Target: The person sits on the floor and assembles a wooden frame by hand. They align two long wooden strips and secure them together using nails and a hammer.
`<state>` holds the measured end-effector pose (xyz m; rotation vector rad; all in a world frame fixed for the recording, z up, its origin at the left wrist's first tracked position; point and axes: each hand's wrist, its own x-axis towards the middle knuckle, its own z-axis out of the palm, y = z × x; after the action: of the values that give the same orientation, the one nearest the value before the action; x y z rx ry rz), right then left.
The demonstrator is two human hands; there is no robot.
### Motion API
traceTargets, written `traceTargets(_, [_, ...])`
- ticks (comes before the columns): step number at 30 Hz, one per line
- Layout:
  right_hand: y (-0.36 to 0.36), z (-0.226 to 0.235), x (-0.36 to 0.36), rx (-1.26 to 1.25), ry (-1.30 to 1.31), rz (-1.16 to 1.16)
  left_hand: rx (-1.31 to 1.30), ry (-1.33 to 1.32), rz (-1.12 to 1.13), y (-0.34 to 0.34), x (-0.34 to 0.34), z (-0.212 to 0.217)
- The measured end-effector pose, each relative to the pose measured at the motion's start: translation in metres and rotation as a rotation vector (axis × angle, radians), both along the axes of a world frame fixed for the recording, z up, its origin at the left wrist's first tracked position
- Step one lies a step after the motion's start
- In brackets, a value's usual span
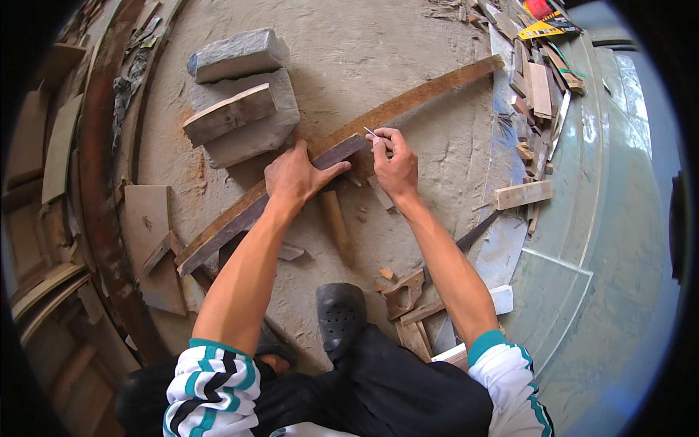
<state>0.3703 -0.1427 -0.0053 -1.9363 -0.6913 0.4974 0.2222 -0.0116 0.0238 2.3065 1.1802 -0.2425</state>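
Note:
My left hand [291, 175] presses down on a dark wooden strip [244, 222], thumb stretched along it and fingers over its far side. This strip lies against a longer brown wooden strip [429, 89] that runs diagonally across the ground. My right hand [395, 164] pinches a thin metal nail [370, 132] between thumb and fingers, right at the dark strip's upper right end. Whether the nail touches the wood is hard to tell. A wooden handle [337, 226], apparently a hammer's, lies below my left hand, its head partly hidden.
Concrete blocks [240, 54] with a wood offcut [229, 115] stand beyond my left hand. A handsaw [404, 295] lies beneath my right forearm. Wood scraps [539, 91] and glass sheets [561, 291] are on the right; boards [149, 240] and a rusty beam [109, 182] on the left.

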Motion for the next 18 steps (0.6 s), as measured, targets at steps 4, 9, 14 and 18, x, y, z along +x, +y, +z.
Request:
traceTargets(4, [-0.002, -0.001, -0.002, -0.014, -0.051, 0.015, 0.014, 0.007, 0.011, -0.002, 0.001, -0.003])
traceTargets(9, [0.000, -0.008, -0.002, -0.108, -0.288, 0.051, 0.004, 0.017, 0.015, -0.002, 0.002, 0.001])
traceTargets(14, [0.007, 0.003, 0.000, -0.108, -0.439, 0.086, 0.012, 0.054, 0.012, -0.003, 0.005, 0.004])
traceTargets(18, [0.016, 0.007, 0.003, -0.124, -0.507, 0.107, 0.021, 0.045, 0.008, -0.003, 0.003, 0.000])
